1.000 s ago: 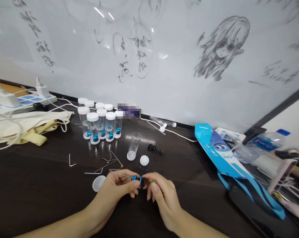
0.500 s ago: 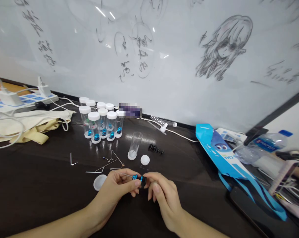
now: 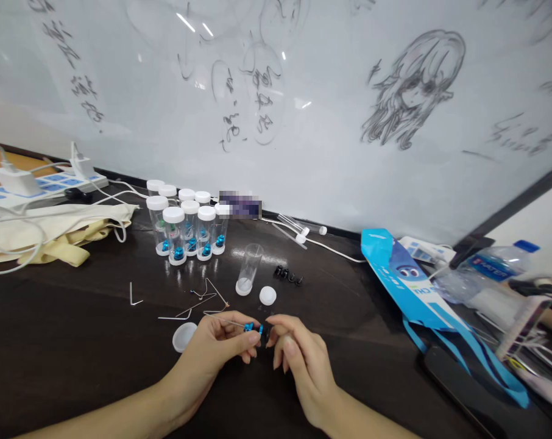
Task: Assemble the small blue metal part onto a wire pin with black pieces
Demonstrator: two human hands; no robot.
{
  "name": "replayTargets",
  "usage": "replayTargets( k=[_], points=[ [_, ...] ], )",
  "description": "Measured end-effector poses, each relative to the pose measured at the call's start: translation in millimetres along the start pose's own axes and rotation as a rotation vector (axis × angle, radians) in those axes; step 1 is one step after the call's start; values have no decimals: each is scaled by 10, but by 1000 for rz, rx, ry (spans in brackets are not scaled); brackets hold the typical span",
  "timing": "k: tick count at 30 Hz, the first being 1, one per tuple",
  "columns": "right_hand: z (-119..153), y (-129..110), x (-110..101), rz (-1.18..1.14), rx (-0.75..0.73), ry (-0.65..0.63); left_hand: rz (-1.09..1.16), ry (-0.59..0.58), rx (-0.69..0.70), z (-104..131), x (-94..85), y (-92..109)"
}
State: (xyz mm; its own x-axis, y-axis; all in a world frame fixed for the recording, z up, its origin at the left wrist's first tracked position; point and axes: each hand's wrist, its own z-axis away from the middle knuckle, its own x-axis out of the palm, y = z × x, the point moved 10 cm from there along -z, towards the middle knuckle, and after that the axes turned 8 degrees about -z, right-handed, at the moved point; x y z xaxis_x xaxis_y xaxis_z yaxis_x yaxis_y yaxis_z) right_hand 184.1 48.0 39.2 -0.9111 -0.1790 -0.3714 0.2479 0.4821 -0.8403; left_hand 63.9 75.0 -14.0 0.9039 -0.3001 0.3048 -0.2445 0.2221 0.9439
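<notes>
Left hand (image 3: pixel 216 341): closed in a pinch, thumb against fingers, on a small blue metal part (image 3: pixel 248 327); a black round piece (image 3: pixel 265 334) sits at the part's right end, in the gap between the two hands, just above the dark table (image 3: pixel 97 366); a thin metal rod (image 3: pixel 228 320) runs leftward from the grip.

Right hand (image 3: pixel 301 360): fingers loosely curled, fingertips at or just beside the black piece; from where I stand, cannot tell whether they grip it.

Bench, near the hands: white open cap (image 3: pixel 184 337) beside the left wrist; bent wires and a hex key (image 3: pixel 175 317) behind it; clear tube (image 3: pixel 251 262) upright on its white base, a second white cap (image 3: pixel 267 296) to its right; a short row of black parts (image 3: pixel 287 275) further right.

Farther back, left: cluster of white-capped tubes (image 3: pixel 173 214), several with blue parts inside; whiteboard (image 3: pixel 322 171) behind.
</notes>
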Motion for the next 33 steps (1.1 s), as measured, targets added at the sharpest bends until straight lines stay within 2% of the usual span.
replayTargets(
  k=[13,33],
  points=[
    [13,-25,2,-5,-38,-11,3,-2,6,-16,-10,-29],
    [3,8,7,1,-8,-5,6,-3,16,-23,-5,-14]
  ],
)
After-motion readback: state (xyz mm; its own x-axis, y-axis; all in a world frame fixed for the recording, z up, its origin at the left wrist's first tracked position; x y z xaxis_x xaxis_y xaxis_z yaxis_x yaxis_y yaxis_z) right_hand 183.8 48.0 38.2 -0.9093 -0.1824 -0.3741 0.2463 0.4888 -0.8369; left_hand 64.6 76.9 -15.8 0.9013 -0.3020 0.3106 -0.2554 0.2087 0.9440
